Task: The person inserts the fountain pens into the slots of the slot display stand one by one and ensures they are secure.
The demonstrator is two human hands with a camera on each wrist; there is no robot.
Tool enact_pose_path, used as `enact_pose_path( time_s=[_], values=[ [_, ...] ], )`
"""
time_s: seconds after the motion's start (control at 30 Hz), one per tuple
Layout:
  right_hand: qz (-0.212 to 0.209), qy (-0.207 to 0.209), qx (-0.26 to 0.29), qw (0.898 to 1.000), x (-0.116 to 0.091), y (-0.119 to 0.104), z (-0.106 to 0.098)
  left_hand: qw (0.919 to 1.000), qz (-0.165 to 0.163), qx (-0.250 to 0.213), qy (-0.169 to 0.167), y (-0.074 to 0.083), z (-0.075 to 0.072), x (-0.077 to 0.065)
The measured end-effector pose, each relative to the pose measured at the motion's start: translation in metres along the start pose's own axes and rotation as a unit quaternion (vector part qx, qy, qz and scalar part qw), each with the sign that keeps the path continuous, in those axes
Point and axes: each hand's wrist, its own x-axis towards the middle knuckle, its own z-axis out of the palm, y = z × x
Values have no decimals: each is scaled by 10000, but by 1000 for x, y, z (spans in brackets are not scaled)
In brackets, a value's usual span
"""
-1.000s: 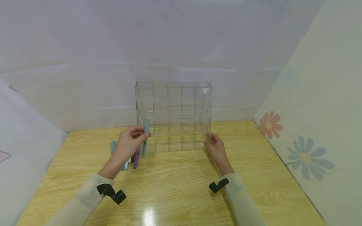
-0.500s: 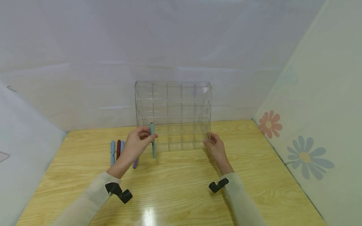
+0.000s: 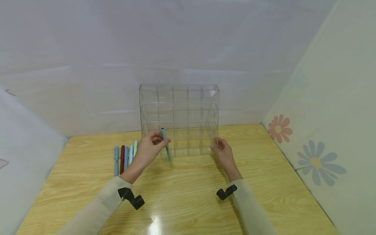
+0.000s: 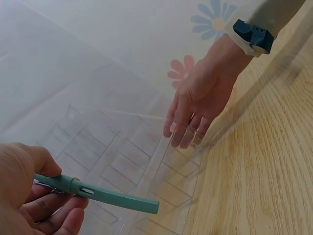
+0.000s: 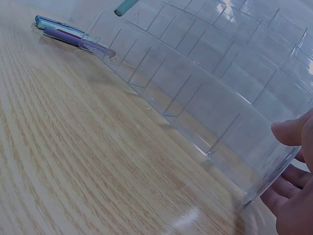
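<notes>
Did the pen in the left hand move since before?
Yes. In the head view, the teal pen in the left hand has moved right, along the clear rack and away from its left edge.

Head view: left hand (image 3: 149,147) conceals the lower part of the pale green pen (image 3: 135,148) beside it and most of the purple pen (image 5: 63,36). Below that hand, the teal pen (image 3: 167,149) blurs at its tip. Right wrist view: right edge cuts off the right hand (image 5: 298,183).
</notes>
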Motion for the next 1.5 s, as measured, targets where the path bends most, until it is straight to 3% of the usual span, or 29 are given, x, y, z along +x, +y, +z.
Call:
enact_pose_path(
  time_s=[0.37, 0.73, 1.0, 1.5],
  values=[
    [40, -144, 113, 9998, 0, 3, -2, 9993, 137, -350, -60, 1, 15, 6],
    [4, -81, 118, 9999, 1, 4, 1, 9997, 60, -239, -36, 5, 26, 10],
    [-9, -75, 134, 9999, 1, 5, 0, 9983, 91, -568, -34, 8, 36, 15],
    [4, -66, 84, 9999, 0, 5, 2, 9972, 231, -708, 44, 1, 51, 23]
  ],
)
